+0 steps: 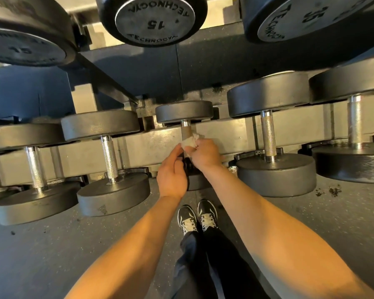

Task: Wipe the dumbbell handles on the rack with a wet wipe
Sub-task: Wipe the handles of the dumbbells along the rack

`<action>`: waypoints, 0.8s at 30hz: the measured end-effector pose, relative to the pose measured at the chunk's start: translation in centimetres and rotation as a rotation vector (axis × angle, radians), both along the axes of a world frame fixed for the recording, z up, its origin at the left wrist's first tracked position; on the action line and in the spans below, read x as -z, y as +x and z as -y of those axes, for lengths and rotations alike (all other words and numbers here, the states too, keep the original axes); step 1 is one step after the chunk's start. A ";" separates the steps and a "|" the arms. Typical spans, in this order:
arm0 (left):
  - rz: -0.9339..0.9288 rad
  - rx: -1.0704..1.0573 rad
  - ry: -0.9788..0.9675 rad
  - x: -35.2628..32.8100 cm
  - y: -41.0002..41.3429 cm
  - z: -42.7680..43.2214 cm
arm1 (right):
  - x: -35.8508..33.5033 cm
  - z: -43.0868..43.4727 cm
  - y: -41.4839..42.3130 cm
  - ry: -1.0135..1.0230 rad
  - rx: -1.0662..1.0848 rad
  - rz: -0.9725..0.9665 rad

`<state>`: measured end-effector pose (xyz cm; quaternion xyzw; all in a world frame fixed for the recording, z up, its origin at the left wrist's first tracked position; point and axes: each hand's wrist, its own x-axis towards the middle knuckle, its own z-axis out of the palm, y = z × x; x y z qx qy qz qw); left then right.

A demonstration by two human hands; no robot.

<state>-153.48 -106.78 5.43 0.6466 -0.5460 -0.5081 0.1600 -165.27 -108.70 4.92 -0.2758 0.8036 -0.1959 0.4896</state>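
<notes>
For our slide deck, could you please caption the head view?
Right hand wraps a wet wipe around a dumbbell handle on the lower rack while the left hand steadies it.

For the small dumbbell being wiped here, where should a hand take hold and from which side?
Probably the knurled metal handle of the small black dumbbell, from above. It is the only narrow part between the two wide heads, and the rack rail lies beneath it. The right hand already holds the white wet wipe there.
</notes>
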 end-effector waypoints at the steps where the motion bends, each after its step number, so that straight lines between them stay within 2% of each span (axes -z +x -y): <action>1: -0.009 -0.025 0.005 0.1 0.0 -0.1 | 0.1 -0.6 0.0 0.040 -0.038 -0.016; 7: -0.041 -0.181 0.026 0.4 -0.2 -0.3 | 1.1 -0.4 -0.1 0.285 -0.168 -0.091; 12: -0.029 -0.144 0.042 0.9 0.1 -0.2 | 2.0 -0.1 0.5 0.400 -0.299 -0.157; 19: 0.011 -0.057 0.005 1.1 0.4 0.0 | 0.9 -0.5 0.1 0.339 -0.276 -0.165; 24: -0.022 0.027 -0.116 0.8 1.0 -0.2 | -0.2 -2.2 0.2 0.125 -0.174 -0.265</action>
